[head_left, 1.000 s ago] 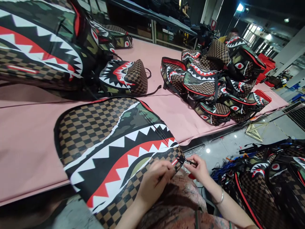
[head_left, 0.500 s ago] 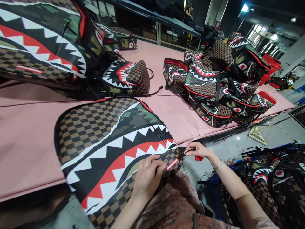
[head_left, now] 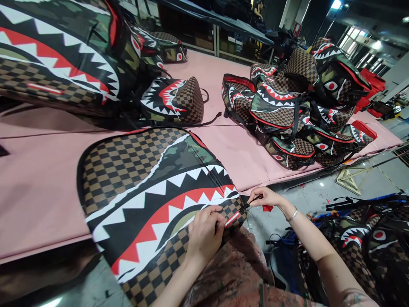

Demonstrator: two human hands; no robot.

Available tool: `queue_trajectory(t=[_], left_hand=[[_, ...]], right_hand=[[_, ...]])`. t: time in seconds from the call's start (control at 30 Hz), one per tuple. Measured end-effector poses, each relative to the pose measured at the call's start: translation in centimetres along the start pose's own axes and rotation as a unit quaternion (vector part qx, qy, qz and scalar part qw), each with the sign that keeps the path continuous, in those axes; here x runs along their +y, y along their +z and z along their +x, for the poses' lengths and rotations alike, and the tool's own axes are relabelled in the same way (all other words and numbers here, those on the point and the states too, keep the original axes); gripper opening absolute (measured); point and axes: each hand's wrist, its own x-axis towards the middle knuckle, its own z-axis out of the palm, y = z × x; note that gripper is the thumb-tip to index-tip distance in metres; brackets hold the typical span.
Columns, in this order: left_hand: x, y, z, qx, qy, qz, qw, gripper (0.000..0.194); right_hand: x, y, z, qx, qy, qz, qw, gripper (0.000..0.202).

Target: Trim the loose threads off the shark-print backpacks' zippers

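Note:
A backpack (head_left: pixel 124 170) with a brown check, camouflage and shark-mouth print lies face up before me, overhanging the pink table's front edge. My left hand (head_left: pixel 206 232) rests on its lower front, thumb apart from the bent fingers, pressing the surface. At the bag's right corner, my right hand (head_left: pixel 263 198) pinches small dark thread snips (head_left: pixel 245 206), their tip touching or very near the edge. Beside that tip is a red label strip with a white line (head_left: pixel 232 219). Thin black cords (head_left: pixel 214 177) lie across the camouflage part.
Backpacks of the same print stand at the left (head_left: pixel 60 64), and several more form a heap (head_left: pixel 287 106) on the pink table (head_left: pixel 223 147). Others lie low at the right (head_left: pixel 358 243). A person (head_left: pixel 258 10) is in the far background.
The view has shifted slightly, so most things appear a little to the right. Both hands keep nearly the same places on the backpack, the snips still at its corner.

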Motion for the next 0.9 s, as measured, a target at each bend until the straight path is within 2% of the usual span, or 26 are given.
queue_trajectory(t=[0.3,0.57,0.7,0.8,0.9], left_hand=[[0.3,-0.1,0.0,-0.006,-0.003,-0.004,1.0,0.023],[0.6,-0.5,0.2,0.006,0.002,-0.021,1.0,0.023],[0.8,-1.1,0.4,0.02,-0.007,-0.043,0.999,0.022],[0.3,-1.4,0.4,0.046,-0.014,-0.085,0.995,0.021],[-0.6,-1.8,0.2,0.042,-0.032,-0.143,0.988,0.021]], right_hand=[[-2.0,2.2,1.5,-0.045,-0.026,-0.044,0.998,0.032],[-3.2,3.7,2.0,-0.06,-0.062,-0.112,0.99,0.028],[-3.2,4.1,1.9,-0.046,-0.073,-0.114,0.99,0.029],[-2.4,4.1,1.6,-0.008,-0.056,-0.05,0.997,0.032],[-1.6,4.0,1.1,0.032,-0.04,-0.018,0.998,0.035]])
